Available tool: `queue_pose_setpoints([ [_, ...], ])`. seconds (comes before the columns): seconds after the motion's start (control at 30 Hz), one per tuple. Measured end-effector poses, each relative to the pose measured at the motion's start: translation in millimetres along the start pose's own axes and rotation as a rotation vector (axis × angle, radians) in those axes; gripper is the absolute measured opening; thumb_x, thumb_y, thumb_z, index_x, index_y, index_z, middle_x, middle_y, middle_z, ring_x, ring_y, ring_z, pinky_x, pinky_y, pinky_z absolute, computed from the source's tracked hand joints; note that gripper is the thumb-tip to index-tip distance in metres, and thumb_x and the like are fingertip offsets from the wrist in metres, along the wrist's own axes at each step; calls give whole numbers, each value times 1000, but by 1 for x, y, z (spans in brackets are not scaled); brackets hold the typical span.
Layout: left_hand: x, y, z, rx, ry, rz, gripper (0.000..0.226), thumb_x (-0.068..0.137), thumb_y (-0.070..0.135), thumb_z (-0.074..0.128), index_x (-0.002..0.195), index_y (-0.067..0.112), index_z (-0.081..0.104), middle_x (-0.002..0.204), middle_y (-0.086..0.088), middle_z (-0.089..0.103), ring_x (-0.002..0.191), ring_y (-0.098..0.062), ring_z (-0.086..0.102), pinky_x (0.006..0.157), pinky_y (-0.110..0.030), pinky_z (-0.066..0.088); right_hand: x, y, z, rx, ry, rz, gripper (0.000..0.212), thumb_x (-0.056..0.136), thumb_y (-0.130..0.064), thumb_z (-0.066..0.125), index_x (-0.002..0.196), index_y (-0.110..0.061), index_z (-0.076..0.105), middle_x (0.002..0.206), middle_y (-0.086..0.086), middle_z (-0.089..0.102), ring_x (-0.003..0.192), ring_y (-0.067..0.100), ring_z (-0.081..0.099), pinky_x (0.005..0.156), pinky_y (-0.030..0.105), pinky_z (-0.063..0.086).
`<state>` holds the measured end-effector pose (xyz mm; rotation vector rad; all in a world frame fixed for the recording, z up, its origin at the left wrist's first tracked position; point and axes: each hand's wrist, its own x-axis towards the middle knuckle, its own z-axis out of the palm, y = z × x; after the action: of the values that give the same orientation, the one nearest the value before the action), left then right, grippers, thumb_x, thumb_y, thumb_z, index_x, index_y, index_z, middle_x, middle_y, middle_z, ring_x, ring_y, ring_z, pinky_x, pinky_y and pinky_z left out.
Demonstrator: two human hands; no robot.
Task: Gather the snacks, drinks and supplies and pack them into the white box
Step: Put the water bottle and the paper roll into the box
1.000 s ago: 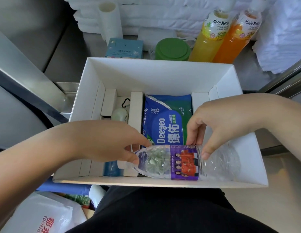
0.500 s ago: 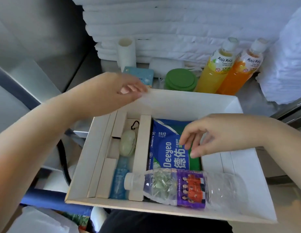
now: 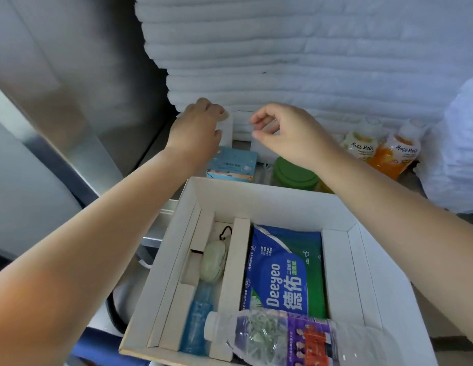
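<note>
The white box (image 3: 269, 191), open and divided by card strips, is seen low in the view. A pale green case (image 3: 213, 264) and a blue pack (image 3: 197, 323) are lodged in its narrow left compartment. A "Deeyeo" pack (image 3: 283, 270) is laid in the middle and a clear bottle (image 3: 296, 339) across the near edge. Behind, a yellow bottle (image 3: 360, 143) and an orange bottle (image 3: 393, 154) are marked "MOGU MOGU". A white roll (image 3: 227, 130) is gripped by the left hand (image 3: 197, 128). The right hand (image 3: 288, 133) is held loosely curled, holding nothing.

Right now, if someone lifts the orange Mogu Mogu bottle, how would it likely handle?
The orange Mogu Mogu bottle looks nearly full, so it is probably heavy for its size. Tall and narrow, it could tip if nudged, likely against the yellow Mogu Mogu bottle beside it. Its smooth plastic may be a little slippery.
</note>
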<state>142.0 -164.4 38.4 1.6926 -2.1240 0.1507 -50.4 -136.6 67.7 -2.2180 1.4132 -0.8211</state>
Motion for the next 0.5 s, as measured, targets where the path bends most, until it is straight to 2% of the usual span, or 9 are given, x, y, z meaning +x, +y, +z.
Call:
queue_pose_setpoints([
  [0.1,6,-6,7,13,-62,-22,41,92,17,53,132,18,45,131,-6,44,111,-24,48,80,-40,49,8,10,19,-62,48,7,21,88,-21,61,109,-17,62,99,-5,63,86,11,60,78,30,51],
  [0.17,9,-10,9,-35,-95,-31,39,93,15,51,131,17,47,129,-6,43,107,-24,51,81,-39,48,5,17,27,-95,22,25,23,88,-21,60,111,-17,61,100,-4,63,87,11,60,79,35,52],
  [0.27,12,-15,11,-77,-119,-5,31,94,16,50,125,13,51,125,-8,44,98,-25,54,76,-32,43,0,23,31,-105,10,-3,17,88,-23,60,105,-22,62,94,-9,63,83,8,59,70,23,50],
  [0.37,14,-17,10,-83,-101,-28,25,95,20,48,117,8,54,121,-8,46,90,-25,56,75,-35,47,-1,22,33,-122,-5,-37,15,88,-25,60,104,-24,62,93,-10,63,80,5,58,60,11,41],
  [0.5,12,-17,2,-93,-69,-38,24,96,23,49,111,5,56,118,-8,48,87,-25,57,76,-36,46,-1,21,34,-130,7,-66,15,88,-25,60,104,-24,61,97,-9,63,83,6,57,63,16,46],
])
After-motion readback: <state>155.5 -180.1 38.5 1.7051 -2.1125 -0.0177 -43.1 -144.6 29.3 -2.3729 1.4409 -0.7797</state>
